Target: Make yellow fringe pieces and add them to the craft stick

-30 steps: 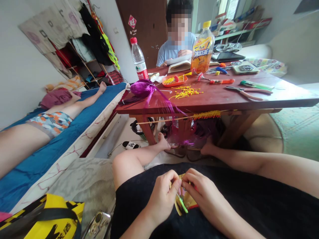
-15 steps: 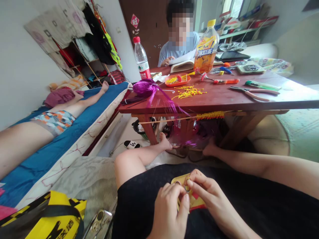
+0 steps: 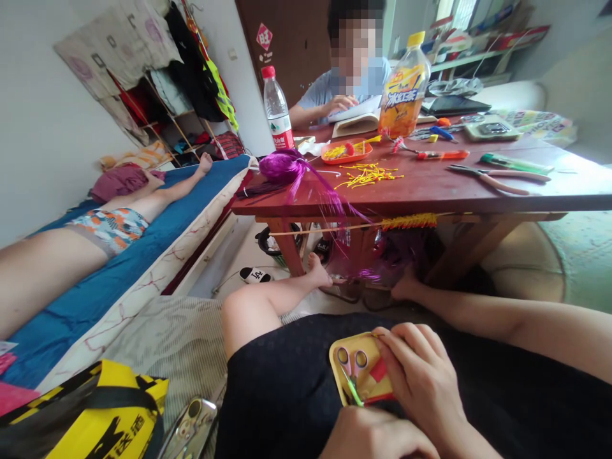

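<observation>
A small yellow tray rests on my lap on the black cloth. Small pink-handled scissors and a red piece lie in it. My right hand lies over the tray's right side, its fingers curled and touching the tray's upper edge. Whether it pinches anything is hidden. My left hand sits at the bottom edge of the view, below the tray. Only its back shows and its fingers are hidden.
A red wooden table stands ahead with purple fibres, yellow strips, pliers, two bottles and an orange dish. A person sits behind it with a book. Another person lies on the blue bed at left. A yellow bag lies lower left.
My left hand has dropped away from the tray toward the bottom edge, uncovering the scissors. My right hand stays on the tray's right side. The view has shifted slightly.
</observation>
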Available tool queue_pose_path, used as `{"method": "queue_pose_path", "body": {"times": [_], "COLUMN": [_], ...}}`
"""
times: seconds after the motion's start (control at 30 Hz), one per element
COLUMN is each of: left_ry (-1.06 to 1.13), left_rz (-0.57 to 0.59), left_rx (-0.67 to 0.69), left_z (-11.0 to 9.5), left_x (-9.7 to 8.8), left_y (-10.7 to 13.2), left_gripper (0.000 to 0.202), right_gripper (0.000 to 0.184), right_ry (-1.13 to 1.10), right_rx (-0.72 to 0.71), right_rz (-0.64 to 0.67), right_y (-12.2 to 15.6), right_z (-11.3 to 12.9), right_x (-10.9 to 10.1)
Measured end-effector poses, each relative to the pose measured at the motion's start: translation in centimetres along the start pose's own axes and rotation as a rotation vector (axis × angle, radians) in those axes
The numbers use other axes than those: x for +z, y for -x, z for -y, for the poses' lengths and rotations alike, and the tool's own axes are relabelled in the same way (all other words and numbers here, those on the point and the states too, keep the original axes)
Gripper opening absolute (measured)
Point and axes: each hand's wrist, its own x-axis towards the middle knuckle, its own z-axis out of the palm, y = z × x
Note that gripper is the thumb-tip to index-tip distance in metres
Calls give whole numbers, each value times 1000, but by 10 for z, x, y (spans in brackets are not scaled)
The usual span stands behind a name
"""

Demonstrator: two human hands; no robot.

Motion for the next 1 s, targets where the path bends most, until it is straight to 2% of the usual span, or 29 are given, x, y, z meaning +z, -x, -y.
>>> {"method": "queue_pose_path", "body": {"times": [0.03,0.1,0.17,0.23,0.33,0.4,0.47,0.57,0.67,0.77,0.9,1.0], "left_ry": [16,11,119,418,918,1121,1261,1374,1375,1245,870,450], "left_rz": [11,-67,-191,-259,-253,-278,-306,-336,-346,-355,-349,-369], "left_rx": [-63,-187,-302,-372,-410,-416,-413,-411,-394,-349,-240,-142], "left_z": [2,6,10,12,15,16,18,20,23,23,20,18], "left_x": [3,5,2,-2,-3,-1,3,8,11,10,4,0], "left_y": [-6,-16,-21,-23,-25,-25,-24,-24,-24,-25,-20,-13], "left_gripper": [23,20,17,15,23,26,27,27,28,31,27,23], "right_gripper": [22,21,22,27,32,33,33,31,29,26,22,20], "right_ry": [87,90,-54,-286,-720,-965,-1095,-1140,-1165,-1207,-1256,-1314], "right_rx": [-72,-68,68,243,494,641,733,792,826,852,864,893], "right_rz": [-14,46,162,288,405,424,412,398,384,350,243,269], "right_y": [-2,-7,-10,-10,-5,-1,1,3,4,7,13,13], "right_z": [-1,-2,-2,-1,3,6,8,9,8,6,10,15], "right_x": [-5,-16,-24,-26,-19,-12,-7,-5,-4,-1,2,-1]}}
